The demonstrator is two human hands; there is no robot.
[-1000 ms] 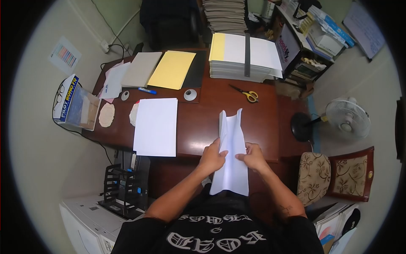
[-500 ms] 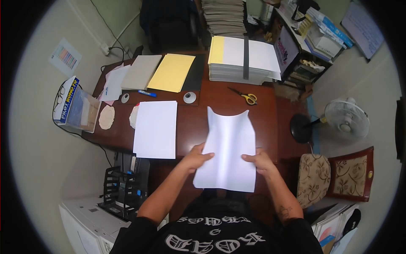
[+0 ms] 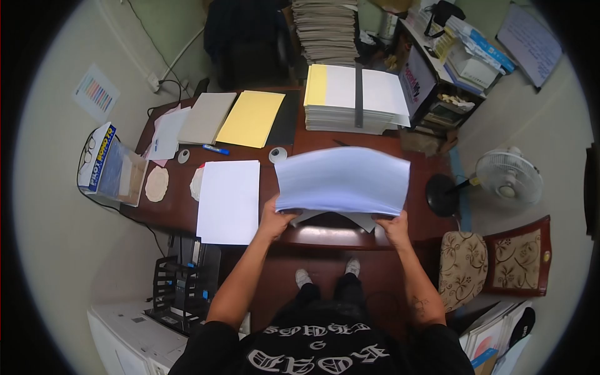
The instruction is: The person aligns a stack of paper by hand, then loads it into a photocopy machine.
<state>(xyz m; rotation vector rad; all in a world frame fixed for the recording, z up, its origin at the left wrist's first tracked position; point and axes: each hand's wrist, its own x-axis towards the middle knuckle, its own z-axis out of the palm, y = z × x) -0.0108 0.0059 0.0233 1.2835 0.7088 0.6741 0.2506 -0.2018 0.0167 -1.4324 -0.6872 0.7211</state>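
Observation:
A stack of white paper is held up over the desk's front edge, turned sideways and bowed upward, slightly blurred. My left hand is closed on its lower left corner, thumb inward. At the lower right corner my right hand grips it the same way. Beneath the stack, pale paper corners hang down between the hands. Left of my left hand, a flat pile of white sheets lies on the desk. The scissors behind the raised paper are mostly hidden, with only a dark blade tip showing.
On the brown desk stand a strapped paper stack, yellow folders, a blue marker and a clear box at left. A fan and patterned chair stand right; black trays are lower left.
The paper stack has been raised away from my body and turned from upright to sideways, now covering the scissors. Both hands moved forward with it, still gripping. My shoes have come into view below.

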